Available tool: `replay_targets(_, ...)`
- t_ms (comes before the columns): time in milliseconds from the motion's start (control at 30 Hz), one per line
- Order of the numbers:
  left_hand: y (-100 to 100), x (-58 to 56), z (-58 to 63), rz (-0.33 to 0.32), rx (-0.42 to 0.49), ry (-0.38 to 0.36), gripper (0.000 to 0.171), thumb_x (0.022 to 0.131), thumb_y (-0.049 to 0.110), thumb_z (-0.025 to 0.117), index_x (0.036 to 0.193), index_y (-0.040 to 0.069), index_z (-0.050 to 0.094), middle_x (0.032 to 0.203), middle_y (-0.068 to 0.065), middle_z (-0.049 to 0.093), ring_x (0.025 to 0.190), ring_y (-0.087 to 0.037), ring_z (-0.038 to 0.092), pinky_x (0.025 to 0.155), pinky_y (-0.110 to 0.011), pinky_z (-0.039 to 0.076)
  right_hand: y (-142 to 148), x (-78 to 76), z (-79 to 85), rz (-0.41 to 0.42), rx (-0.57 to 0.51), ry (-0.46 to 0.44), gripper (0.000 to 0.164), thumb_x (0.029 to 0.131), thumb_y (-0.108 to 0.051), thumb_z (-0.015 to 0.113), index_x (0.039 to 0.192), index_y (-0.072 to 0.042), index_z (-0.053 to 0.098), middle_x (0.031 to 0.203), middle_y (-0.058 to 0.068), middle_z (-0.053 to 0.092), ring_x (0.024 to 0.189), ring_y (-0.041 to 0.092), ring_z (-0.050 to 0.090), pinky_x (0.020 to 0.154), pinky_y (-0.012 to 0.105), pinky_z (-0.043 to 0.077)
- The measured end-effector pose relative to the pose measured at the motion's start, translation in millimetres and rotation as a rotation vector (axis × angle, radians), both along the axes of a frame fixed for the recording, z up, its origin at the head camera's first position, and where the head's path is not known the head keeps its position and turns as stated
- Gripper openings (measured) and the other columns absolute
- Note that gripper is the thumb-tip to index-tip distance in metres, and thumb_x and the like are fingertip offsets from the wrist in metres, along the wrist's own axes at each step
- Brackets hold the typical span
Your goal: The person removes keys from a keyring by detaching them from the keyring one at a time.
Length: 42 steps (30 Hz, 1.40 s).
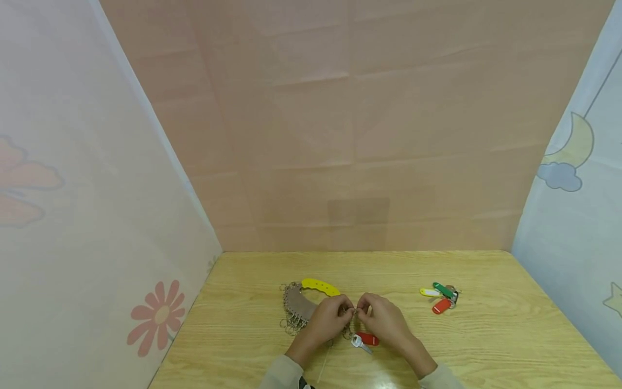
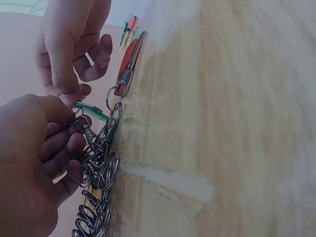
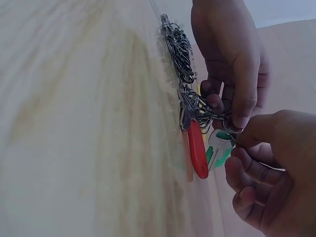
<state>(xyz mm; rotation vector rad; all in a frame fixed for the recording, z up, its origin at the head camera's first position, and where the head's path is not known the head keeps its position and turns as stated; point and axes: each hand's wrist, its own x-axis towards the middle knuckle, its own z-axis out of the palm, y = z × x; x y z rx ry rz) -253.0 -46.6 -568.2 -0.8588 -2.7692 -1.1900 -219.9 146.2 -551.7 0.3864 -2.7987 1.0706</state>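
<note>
Both hands meet over a key holder with a brown curved plate, a yellow handle and several metal clips with rings. My left hand pinches a ring at the end of one clip. Fingertip to fingertip with it, my right hand pinches the small ring of a key with a green tag. Fingers partly hide both rings; I cannot tell whether they are linked. Just below the hands, a second key with a red tag hangs from a ring and lies on the table.
To the right on the wooden table lies a bunch of keys with green, yellow and red tags. A beige cloth wall stands behind, with patterned white cloth walls at both sides.
</note>
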Motion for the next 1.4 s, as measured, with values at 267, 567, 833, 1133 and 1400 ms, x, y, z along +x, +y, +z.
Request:
replay_targets(267, -0.4, -0.1, 0.3, -0.018, -0.005, -0.005, 0.008, 0.106, 0.019, 0.067, 0.103, 0.019, 0.074, 0.09, 0.011, 0.072, 0.069, 0.006, 0.049, 0.063, -0.016, 0.046, 0.8, -2.2, 0.5, 0.005, 0.066, 0.064, 0.018, 0.093, -0.009, 0.076, 0.089, -0.023, 0.067, 0.085, -0.014, 0.062, 0.057, -0.002, 0.046, 0.051, 0.019, 0.038)
replay_targets(567, -1.6, 0.2, 2.6, -0.032, 0.02, -0.043, 0.012, 0.108, 0.02, 0.065, 0.106, 0.018, 0.077, 0.093, 0.01, 0.074, 0.071, 0.006, 0.051, 0.064, -0.017, 0.048, 3.9, -4.5, -0.7, 0.058, 0.096, 0.133, 0.018, 0.096, -0.012, 0.077, 0.091, -0.026, 0.069, 0.088, -0.017, 0.063, 0.066, -0.005, 0.049, 0.056, 0.019, 0.042)
replay_targets(833, -1.9, 1.5, 4.2, -0.028, 0.037, -0.057, 0.013, 0.108, 0.021, 0.064, 0.105, 0.017, 0.076, 0.091, 0.011, 0.071, 0.072, 0.005, 0.051, 0.065, -0.018, 0.048, 1.3, -3.8, -0.3, -0.003, 0.077, 0.082, 0.02, 0.094, -0.013, 0.079, 0.088, -0.026, 0.065, 0.083, -0.016, 0.061, 0.055, -0.003, 0.046, 0.048, 0.019, 0.038)
replay_targets(1133, -1.6, -1.1, 0.8, -0.044, 0.044, -0.062, 0.013, 0.108, 0.02, 0.063, 0.104, 0.017, 0.076, 0.089, 0.011, 0.071, 0.071, 0.005, 0.051, 0.064, -0.018, 0.048, 1.1, -4.1, -0.9, 0.007, 0.093, 0.079, 0.021, 0.09, -0.009, 0.077, 0.084, -0.023, 0.062, 0.079, -0.014, 0.057, 0.05, -0.002, 0.04, 0.046, 0.017, 0.032)
replay_targets(1400, -1.7, -2.5, -0.6, -0.05, 0.051, -0.078, 0.015, 0.109, 0.023, 0.063, 0.104, 0.018, 0.077, 0.092, 0.011, 0.072, 0.072, 0.005, 0.053, 0.065, -0.018, 0.048, 3.4, -5.9, -3.5, 0.067, 0.126, 0.202, 0.027, 0.087, -0.006, 0.077, 0.081, -0.025, 0.058, 0.079, -0.015, 0.055, 0.054, -0.005, 0.034, 0.047, 0.016, 0.031)
